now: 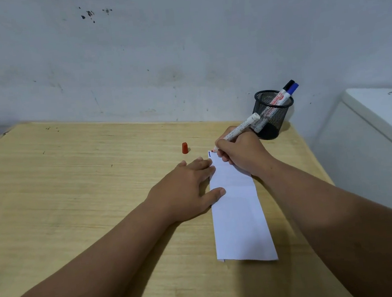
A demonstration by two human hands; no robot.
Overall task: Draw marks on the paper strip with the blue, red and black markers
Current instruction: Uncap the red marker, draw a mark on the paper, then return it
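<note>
gripped red marker (235, 131) in right hand (244, 152), tip at far end of paper strip (239, 211) beside blue mark (209, 154); pressed strip under open, flat left hand (185, 188), red cap (185, 148) just beyond.

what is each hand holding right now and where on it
The right hand grips the red marker low on its barrel, near the tip. The left hand holds nothing; it lies flat, pinning the paper strip.

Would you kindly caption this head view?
Right hand puts red marker to paper strip steadied by left hand.
</note>
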